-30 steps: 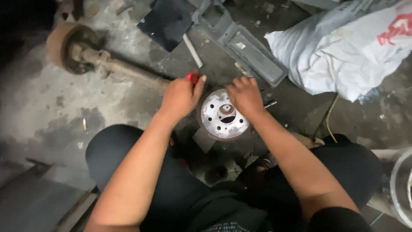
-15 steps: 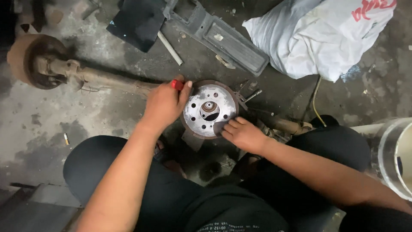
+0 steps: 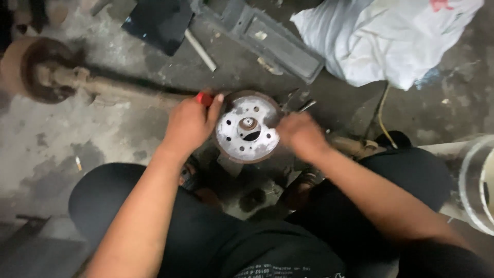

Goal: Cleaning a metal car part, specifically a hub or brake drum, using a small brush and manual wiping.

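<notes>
Left hand (image 3: 189,123), curled round a red tool (image 3: 204,98), is pressed against the brake drum (image 3: 248,127) on stained concrete floor (image 3: 46,134); right hand (image 3: 299,135) is blurred, grip unclear.

The right hand (image 3: 301,135) is smeared by motion at three o'clock of the brake drum (image 3: 248,127), so its fingers and grip cannot be told. The left hand (image 3: 190,123) covers all but the tip of a red tool (image 3: 204,98). At three o'clock, the picture's edge cuts off a pale bucket (image 3: 476,185).
</notes>
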